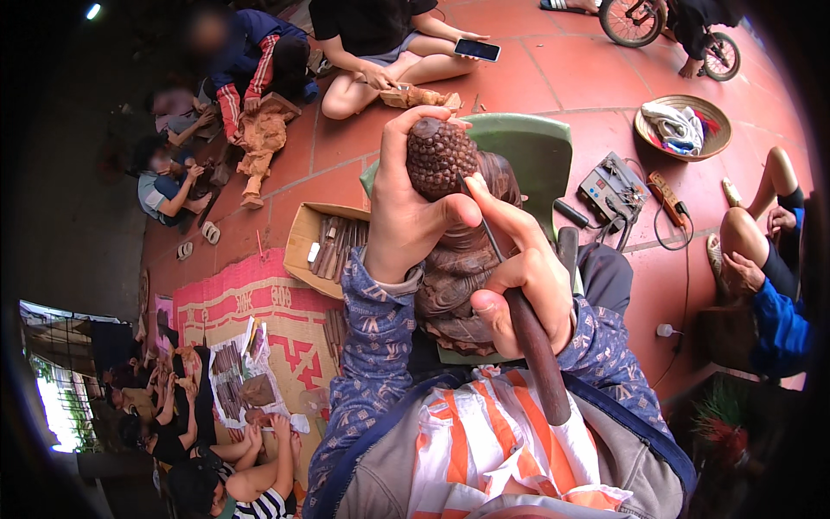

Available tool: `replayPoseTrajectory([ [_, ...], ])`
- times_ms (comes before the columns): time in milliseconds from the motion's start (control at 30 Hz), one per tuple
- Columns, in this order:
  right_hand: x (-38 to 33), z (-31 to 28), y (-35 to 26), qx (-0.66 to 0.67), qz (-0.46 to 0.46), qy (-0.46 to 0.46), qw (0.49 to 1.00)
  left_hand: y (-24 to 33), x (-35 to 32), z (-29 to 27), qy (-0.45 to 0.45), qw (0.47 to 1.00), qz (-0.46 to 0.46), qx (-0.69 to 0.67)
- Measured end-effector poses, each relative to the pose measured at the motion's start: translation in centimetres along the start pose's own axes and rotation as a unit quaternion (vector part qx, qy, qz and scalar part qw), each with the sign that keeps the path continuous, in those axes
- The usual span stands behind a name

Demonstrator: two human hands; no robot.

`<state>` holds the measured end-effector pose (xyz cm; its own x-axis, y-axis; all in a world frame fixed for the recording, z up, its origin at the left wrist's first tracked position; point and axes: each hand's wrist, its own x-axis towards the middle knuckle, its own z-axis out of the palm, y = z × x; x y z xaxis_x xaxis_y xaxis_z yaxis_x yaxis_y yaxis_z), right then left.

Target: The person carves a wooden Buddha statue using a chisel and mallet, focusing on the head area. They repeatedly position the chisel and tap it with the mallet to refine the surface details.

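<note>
A dark brown carved wooden statue (454, 285) stands upright between my arms, its round head covered in small knobbly curls. My left hand (399, 216) is wrapped round the side and top of that head, with the thumb toward the face. In my right hand (536, 268) is a carving chisel (538, 355); its brown wooden handle slants down toward my striped lap cloth (484, 424). The thin metal blade runs up beneath my fingers, and its tip is by the lower edge of the curls. My right fingertips touch the statue there.
Behind the statue is a green plastic chair (540, 143). A cardboard box (298, 251) of chisels lies left, near a patterned mat (303, 346). At right are a grey electrical box (609, 190), cables and a basket (722, 138). Several people sit around, some with carvings.
</note>
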<state>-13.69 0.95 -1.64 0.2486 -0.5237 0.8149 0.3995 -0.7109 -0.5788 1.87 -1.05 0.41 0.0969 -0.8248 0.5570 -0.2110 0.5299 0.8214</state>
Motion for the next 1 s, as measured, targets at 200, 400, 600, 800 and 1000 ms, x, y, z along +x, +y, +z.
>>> replayPoseTrajectory([
  [200, 0.1, -0.1, -0.6, 0.024, 0.012, 0.016, 1.0, 0.3, 0.0, 0.2, -0.007, 1.0, -0.008, 0.005],
  [400, 0.5, 0.2, -1.1, 0.003, 0.024, 0.012, 1.0, 0.1, 0.0, 0.1, 0.002, 1.0, -0.003, -0.005],
  [600, 0.3, -0.1, -0.9, 0.02, 0.039, 0.011, 0.999, -0.1, 0.0, 0.1, 0.006, 1.0, 0.007, 0.019],
  [800, -0.2, -1.6, -1.2, 0.031, 0.005, -0.075, 0.997, 0.2, 0.2, -0.1, 0.006, 1.0, -0.016, -0.001],
  [1000, -1.8, -3.4, -0.2, 0.012, 0.007, 0.024, 1.0, 0.0, 0.0, -0.3, -0.005, 1.0, 0.008, -0.006],
])
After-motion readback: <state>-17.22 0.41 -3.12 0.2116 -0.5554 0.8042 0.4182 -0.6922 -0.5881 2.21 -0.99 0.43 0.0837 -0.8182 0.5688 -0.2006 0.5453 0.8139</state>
